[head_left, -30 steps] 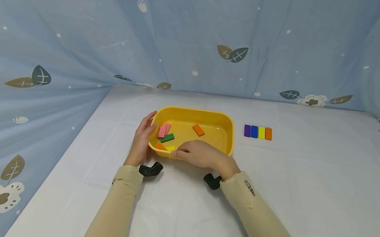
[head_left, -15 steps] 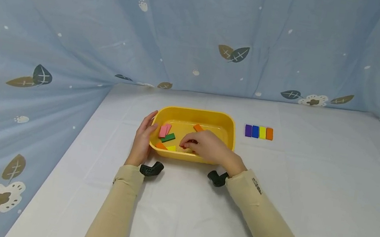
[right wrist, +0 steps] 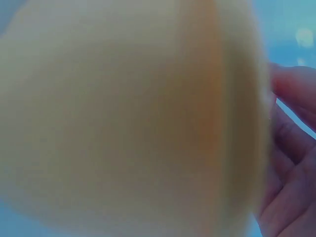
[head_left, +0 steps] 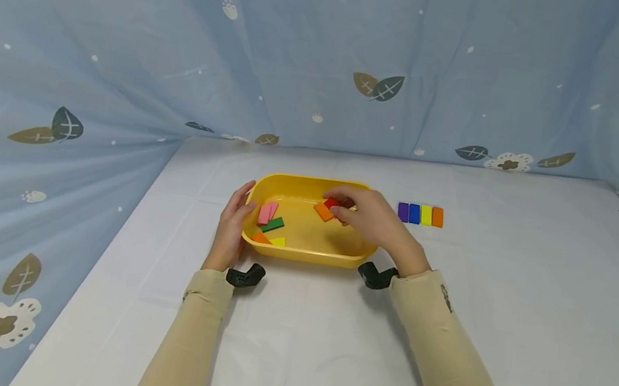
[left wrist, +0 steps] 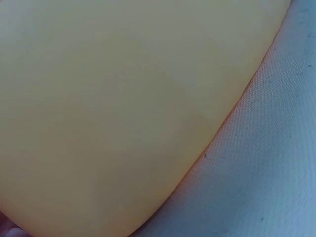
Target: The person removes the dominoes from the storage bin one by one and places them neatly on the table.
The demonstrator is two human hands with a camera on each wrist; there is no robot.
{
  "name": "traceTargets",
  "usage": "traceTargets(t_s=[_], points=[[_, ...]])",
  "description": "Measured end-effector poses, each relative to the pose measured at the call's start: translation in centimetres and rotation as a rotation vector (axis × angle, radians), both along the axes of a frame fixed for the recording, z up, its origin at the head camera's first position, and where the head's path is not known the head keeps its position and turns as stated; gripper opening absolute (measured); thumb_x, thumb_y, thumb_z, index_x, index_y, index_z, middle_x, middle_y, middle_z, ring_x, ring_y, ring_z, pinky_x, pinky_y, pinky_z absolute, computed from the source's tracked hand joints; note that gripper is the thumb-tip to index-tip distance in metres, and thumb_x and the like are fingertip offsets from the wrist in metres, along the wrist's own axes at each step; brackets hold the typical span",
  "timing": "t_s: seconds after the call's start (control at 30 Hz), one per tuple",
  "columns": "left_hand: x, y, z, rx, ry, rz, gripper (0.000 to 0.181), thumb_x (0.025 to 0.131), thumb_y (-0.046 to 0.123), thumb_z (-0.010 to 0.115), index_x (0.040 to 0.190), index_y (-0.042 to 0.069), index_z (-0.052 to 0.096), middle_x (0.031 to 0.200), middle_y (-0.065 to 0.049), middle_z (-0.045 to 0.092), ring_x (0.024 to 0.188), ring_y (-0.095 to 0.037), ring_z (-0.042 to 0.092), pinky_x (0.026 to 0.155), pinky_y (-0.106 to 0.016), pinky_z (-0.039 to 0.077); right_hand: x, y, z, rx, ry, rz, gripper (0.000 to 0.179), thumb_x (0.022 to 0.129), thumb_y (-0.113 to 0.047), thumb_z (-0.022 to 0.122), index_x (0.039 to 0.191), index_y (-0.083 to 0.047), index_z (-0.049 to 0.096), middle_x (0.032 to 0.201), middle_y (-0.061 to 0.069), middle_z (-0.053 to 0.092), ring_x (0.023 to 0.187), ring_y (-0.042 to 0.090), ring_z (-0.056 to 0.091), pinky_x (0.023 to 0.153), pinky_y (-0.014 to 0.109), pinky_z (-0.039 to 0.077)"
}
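Note:
A yellow plastic box point(head_left: 306, 256) sits on the white cloth. My left hand point(head_left: 229, 231) holds its left end, thumb at the rim and fingers along the outer wall. Over the right half of the box, my right hand point(head_left: 377, 219) has a small red block point(head_left: 332, 203) between thumb and fingers; a darker piece shows partly behind the fingers. Just beside the red block lies an orange block point(head_left: 322, 213). Pink blocks point(head_left: 265, 214), a green block point(head_left: 273, 225), another orange block point(head_left: 260, 237) and a yellow block point(head_left: 278, 241) lie at the left inside. The box's wall fills most of both wrist views.
Right of the box, a purple block point(head_left: 403, 212), a blue block point(head_left: 415, 214), a yellow block point(head_left: 426, 215) and an orange block point(head_left: 437, 217) stand side by side in a row. A patterned blue curtain point(head_left: 305, 54) hangs behind the table.
My right hand has moved from the box's front rim towards its back right, carrying red with it. The left hand and the block row stay in place.

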State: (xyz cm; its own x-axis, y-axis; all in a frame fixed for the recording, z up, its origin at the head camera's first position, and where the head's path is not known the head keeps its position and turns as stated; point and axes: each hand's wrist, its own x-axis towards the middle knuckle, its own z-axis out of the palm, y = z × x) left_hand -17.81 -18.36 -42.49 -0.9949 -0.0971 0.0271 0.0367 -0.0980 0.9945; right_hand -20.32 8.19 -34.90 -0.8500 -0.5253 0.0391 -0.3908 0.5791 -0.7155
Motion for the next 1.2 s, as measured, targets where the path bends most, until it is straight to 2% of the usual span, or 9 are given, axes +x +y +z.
traceTargets(t_s=[0.1, 0.2, 0.3, 0.47, 0.57, 0.7, 0.8, 1.0, 1.2], points=[[0.2, 0.1, 0.3, -0.009, -0.02, 0.003, 0.042, 0.094, 0.02, 0.041, 0.135, 0.027, 0.037, 0.137, 0.005, 0.036, 0.122, -0.016, 0.037, 0.099, -0.03, 0.033, -0.4, 1.2, 0.2, -0.029, -0.036, -0.062, 0.029, 0.088, -0.023, 0.056, 0.117, -0.018, 0.057, 0.095, -0.001, 0.059, 0.081, 0.019, 0.055, 0.068, 0.031, 0.05], [0.5, 0.2, 0.8, -0.028, -0.029, -0.005, 0.043, 0.094, 0.018, 0.039, 0.137, 0.025, 0.034, 0.14, 0.005, 0.032, 0.125, -0.016, 0.034, 0.101, -0.033, 0.03, -0.9, 2.4, 0.3, -0.078, -0.074, -0.118, 0.03, 0.087, -0.025, 0.056, 0.117, -0.019, 0.056, 0.093, 0.003, 0.059, 0.073, 0.024, 0.056, 0.063, 0.036, 0.051], [0.9, 0.4, 1.4, -0.038, -0.024, -0.014, 0.045, 0.094, 0.017, 0.037, 0.139, 0.021, 0.031, 0.141, 0.002, 0.029, 0.126, -0.019, 0.032, 0.102, -0.035, 0.029, -1.3, 3.6, 0.4, -0.112, -0.076, -0.163, 0.029, 0.087, -0.027, 0.056, 0.116, -0.021, 0.056, 0.09, 0.005, 0.059, 0.065, 0.028, 0.057, 0.058, 0.037, 0.05], [1.3, 0.5, 1.8, -0.035, -0.028, -0.02, 0.045, 0.095, 0.017, 0.037, 0.139, 0.02, 0.03, 0.141, 0.001, 0.03, 0.126, -0.021, 0.033, 0.102, -0.036, 0.029, -1.8, 5.6, 0.2, -0.133, -0.086, -0.221, 0.035, 0.086, -0.024, 0.058, 0.121, -0.024, 0.052, 0.102, 0.004, 0.055, 0.07, 0.029, 0.058, 0.062, 0.038, 0.052], [1.3, 0.5, 1.7, -0.044, -0.032, -0.021, 0.045, 0.094, 0.017, 0.037, 0.139, 0.021, 0.03, 0.141, 0.002, 0.029, 0.126, -0.02, 0.033, 0.101, -0.035, 0.03, -2.0, 6.8, 0.0, -0.139, -0.114, -0.25, 0.043, 0.085, -0.022, 0.059, 0.127, -0.027, 0.047, 0.11, 0.004, 0.051, 0.077, 0.024, 0.059, 0.068, 0.038, 0.052], [0.6, 0.2, 0.6, -0.045, -0.024, -0.004, 0.044, 0.094, 0.021, 0.039, 0.137, 0.026, 0.034, 0.139, 0.006, 0.032, 0.124, -0.016, 0.035, 0.1, -0.031, 0.032, -2.6, 8.3, -0.2, -0.147, -0.161, -0.298, 0.052, 0.084, -0.023, 0.061, 0.131, -0.03, 0.042, 0.116, 0.006, 0.047, 0.088, 0.02, 0.058, 0.077, 0.04, 0.05], [0.1, 0.0, -0.2, -0.012, -0.01, 0.006, 0.042, 0.094, 0.022, 0.041, 0.135, 0.029, 0.037, 0.136, 0.007, 0.037, 0.121, -0.014, 0.039, 0.097, -0.029, 0.035, -3.0, 9.5, -0.5, -0.137, -0.181, -0.343, 0.056, 0.084, -0.027, 0.061, 0.134, -0.032, 0.038, 0.119, 0.007, 0.046, 0.091, 0.021, 0.057, 0.081, 0.043, 0.048], [0.0, -0.1, -0.2, 0.017, 0.001, 0.002, 0.041, 0.094, 0.02, 0.04, 0.134, 0.028, 0.038, 0.136, 0.006, 0.037, 0.12, -0.014, 0.04, 0.095, -0.028, 0.037, -3.2, 11.5, -1.1, -0.106, -0.201, -0.425, 0.062, 0.081, -0.04, 0.06, 0.136, -0.034, 0.033, 0.12, 0.008, 0.047, 0.091, 0.024, 0.058, 0.083, 0.044, 0.046], [-0.1, 0.0, -0.1, 0.007, -0.002, -0.005, 0.042, 0.094, 0.022, 0.041, 0.135, 0.027, 0.037, 0.138, 0.005, 0.035, 0.122, -0.015, 0.038, 0.098, -0.03, 0.035, -3.2, 13.2, -1.6, -0.057, -0.184, -0.463, 0.06, 0.085, -0.032, 0.058, 0.138, -0.028, 0.032, 0.12, 0.012, 0.047, 0.103, 0.03, 0.05, 0.087, 0.051, 0.041]])
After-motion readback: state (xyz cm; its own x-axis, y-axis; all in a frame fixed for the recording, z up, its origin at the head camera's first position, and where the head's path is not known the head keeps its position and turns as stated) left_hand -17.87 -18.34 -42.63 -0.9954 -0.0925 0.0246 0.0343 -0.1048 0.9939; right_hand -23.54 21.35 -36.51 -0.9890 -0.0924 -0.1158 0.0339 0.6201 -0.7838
